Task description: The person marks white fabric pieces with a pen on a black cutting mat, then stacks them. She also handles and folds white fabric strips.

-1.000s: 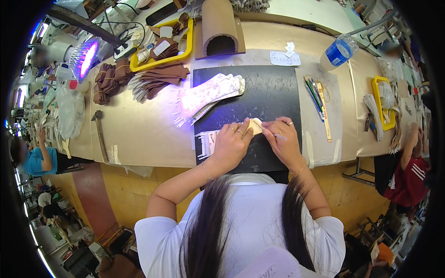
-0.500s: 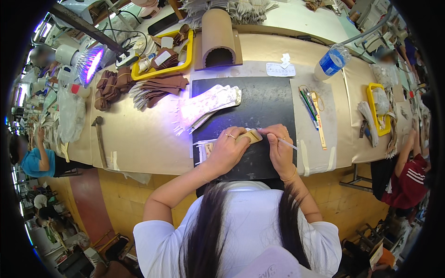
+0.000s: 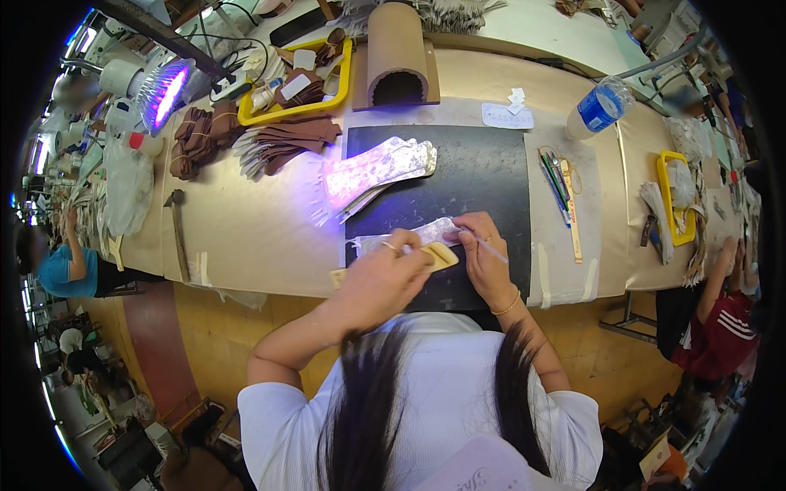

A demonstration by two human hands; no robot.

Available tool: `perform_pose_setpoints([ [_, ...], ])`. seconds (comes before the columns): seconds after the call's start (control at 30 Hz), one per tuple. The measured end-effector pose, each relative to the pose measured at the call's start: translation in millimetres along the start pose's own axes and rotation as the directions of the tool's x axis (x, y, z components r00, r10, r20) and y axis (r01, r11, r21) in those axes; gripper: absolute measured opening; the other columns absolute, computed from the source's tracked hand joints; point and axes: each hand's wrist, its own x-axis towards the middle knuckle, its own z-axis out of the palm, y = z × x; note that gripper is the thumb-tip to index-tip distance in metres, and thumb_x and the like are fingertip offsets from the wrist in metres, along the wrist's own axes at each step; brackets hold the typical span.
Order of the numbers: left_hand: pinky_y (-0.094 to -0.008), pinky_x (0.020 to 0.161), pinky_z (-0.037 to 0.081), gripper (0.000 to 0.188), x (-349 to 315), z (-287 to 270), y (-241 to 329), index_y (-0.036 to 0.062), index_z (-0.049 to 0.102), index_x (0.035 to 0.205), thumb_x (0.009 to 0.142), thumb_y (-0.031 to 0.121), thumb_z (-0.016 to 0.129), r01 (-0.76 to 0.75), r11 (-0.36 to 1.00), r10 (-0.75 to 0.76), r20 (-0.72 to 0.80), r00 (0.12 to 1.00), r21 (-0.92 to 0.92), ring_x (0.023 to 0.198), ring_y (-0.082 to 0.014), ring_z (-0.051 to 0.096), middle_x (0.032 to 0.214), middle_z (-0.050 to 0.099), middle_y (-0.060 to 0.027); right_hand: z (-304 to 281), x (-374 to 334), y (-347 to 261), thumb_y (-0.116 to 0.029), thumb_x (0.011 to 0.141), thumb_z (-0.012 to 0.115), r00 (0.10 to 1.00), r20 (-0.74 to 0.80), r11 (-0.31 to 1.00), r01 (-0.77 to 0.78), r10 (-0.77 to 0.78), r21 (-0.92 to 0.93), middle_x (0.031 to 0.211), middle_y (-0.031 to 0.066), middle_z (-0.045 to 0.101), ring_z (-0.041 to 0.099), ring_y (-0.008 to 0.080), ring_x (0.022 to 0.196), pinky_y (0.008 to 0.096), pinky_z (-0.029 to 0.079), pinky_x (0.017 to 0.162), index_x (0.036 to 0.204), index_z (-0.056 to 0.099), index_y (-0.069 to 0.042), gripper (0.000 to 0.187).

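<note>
My left hand point(image 3: 381, 282) pinches a flat tan template point(image 3: 442, 257) with a rounded end and a dark slot, lifted above the black mat point(image 3: 487, 184). In my right hand point(image 3: 489, 266) is a thin whitish pen point(image 3: 496, 253), slanting down to the right from between thumb and fingers. Just beyond both hands, a pale strip point(image 3: 430, 232) with a rounded end lies on the mat, its right end by my right fingertips. Farther off, a fanned stack of pale, long-shaped pieces point(image 3: 381, 169) sits in violet lamp light.
A lit lamp point(image 3: 168, 96) hangs at the left. Yellow baskets point(image 3: 348, 78), brown bundles point(image 3: 192, 139), a hammer point(image 3: 177, 233) and a half-round brown form point(image 3: 395, 49) stand around. Right of the mat are pens point(image 3: 555, 186), a ruler point(image 3: 571, 214) and a bottle point(image 3: 596, 110). Co-workers sit at both sides.
My left hand has lifted the template off the pale strip and drawn it nearer to me, uncovering the strip. My right hand stays at the strip's right end with the pen.
</note>
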Motion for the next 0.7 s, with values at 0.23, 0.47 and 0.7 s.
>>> perform_pose_setpoints([
  [0.23,-0.0388,0.089,0.050,0.027,-16.2,-101.5,3.2,0.0040,0.065,0.105,0.080,0.006,0.077,0.328,0.912,-0.213,-0.398,0.892,0.246,0.103,-0.0331,0.062,0.113,0.060,-0.0120,-2.0,-0.1,7.6,-0.021,0.107,0.048,0.995,0.044,0.990,0.098,-0.094,-0.101,0.103,0.0135,0.060,0.075,0.0229,0.083,0.0293,0.055,0.075,0.111,0.060,0.002,0.027],
  [0.47,-0.0378,0.090,0.049,0.026,56.2,-84.1,-56.9,0.0035,0.065,0.102,0.080,0.010,0.078,0.018,0.971,0.054,-0.295,0.954,0.239,0.103,-0.0309,0.062,0.109,0.063,-0.0119,-5.8,1.9,2.2,-0.024,0.105,0.051,0.974,-0.039,0.966,0.213,-0.221,-0.147,0.093,0.0084,0.071,0.066,0.0242,0.087,0.0363,0.045,0.088,0.104,0.064,-0.004,0.024],
  [0.7,-0.0362,0.092,0.049,0.026,94.7,-45.7,-84.1,0.0056,0.071,0.106,0.083,0.015,0.079,-0.002,0.988,0.038,-0.238,0.971,0.152,0.104,-0.0273,0.064,0.109,0.067,-0.0080,-10.0,2.5,5.0,-0.020,0.102,0.056,0.958,-0.183,0.966,0.187,-0.220,-0.178,0.090,0.0055,0.069,0.064,0.0247,0.087,0.0371,0.043,0.089,0.101,0.065,-0.006,0.016],
])
